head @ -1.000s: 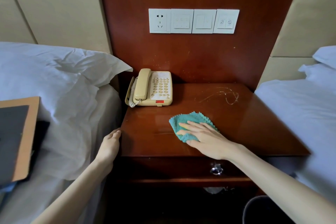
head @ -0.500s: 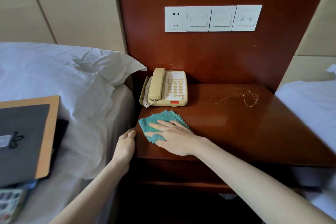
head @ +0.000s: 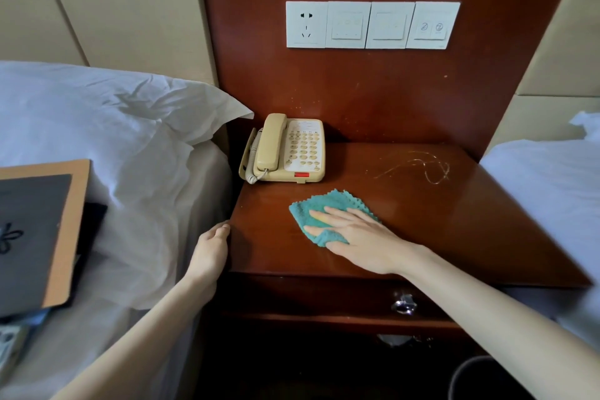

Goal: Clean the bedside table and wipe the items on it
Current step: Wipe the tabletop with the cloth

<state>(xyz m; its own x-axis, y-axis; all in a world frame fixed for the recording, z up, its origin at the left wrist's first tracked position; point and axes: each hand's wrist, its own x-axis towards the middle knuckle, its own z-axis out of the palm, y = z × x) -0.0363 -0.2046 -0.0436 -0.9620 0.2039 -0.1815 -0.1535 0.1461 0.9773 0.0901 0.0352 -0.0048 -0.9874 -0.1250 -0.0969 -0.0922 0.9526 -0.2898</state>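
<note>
A dark red wooden bedside table stands between two beds. A beige telephone sits at its back left corner. My right hand lies flat with straight fingers on a teal cloth and presses it on the tabletop, in front of the phone. A fold of the cloth covers one fingertip. My left hand rests against the table's left edge, fingers relaxed, holding nothing. A pale looping streak marks the top at the back right.
A white pillow and bed lie at the left with a brown-and-black folder on top. Another white bed is at the right. Wall switches and a socket sit above. A drawer knob and a dark bin are below.
My right hand slid the cloth left toward the table's left edge, then back right to in front of the phone. My left hand stayed on the table's left edge.
</note>
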